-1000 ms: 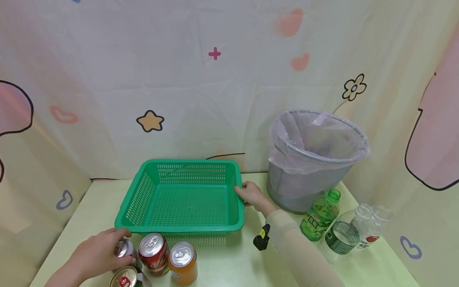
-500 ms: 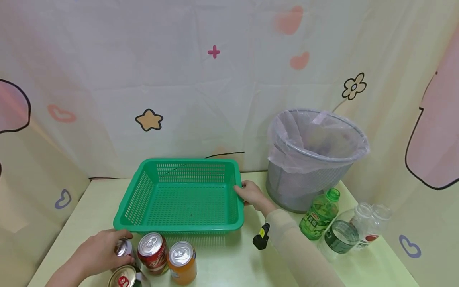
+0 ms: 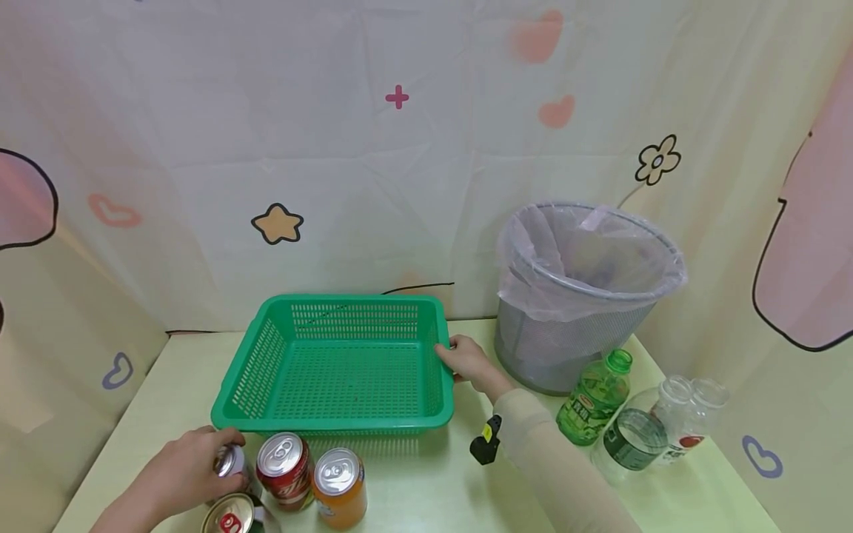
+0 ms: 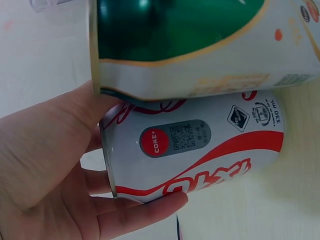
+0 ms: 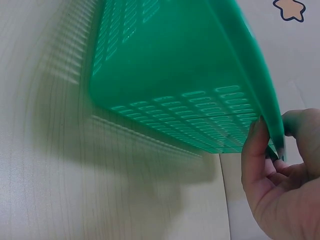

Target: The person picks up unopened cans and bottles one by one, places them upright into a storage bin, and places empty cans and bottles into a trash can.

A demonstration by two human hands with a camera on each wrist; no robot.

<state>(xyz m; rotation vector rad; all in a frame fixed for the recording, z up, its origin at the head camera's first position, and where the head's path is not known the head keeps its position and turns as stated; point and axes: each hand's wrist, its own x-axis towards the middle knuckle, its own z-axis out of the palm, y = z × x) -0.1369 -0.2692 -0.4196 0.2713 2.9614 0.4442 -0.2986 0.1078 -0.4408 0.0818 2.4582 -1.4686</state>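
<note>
My left hand (image 3: 186, 474) grips a white-and-red Coke can (image 4: 200, 150) near its top, with thumb and fingers around it. Right beside it stands a green-and-white can (image 4: 190, 55), whose gold lid and red tab show in the head view; it overlaps part of the Coke can in the left wrist view. To the right are a red can (image 3: 286, 474) and an orange can (image 3: 341, 496), both upright. My right hand (image 3: 472, 364) pinches the right rim of a green plastic basket (image 3: 333, 425), thumb on top and fingers beneath, as the right wrist view shows.
A mesh bin (image 3: 553, 355) with a pinkish plastic liner (image 3: 540, 296) stands at the back right. In front of it are a green bottle (image 3: 595, 400) and several clear bottles, one with a dark green label (image 3: 636, 443). A patterned curtain (image 3: 426, 185) hangs behind the table.
</note>
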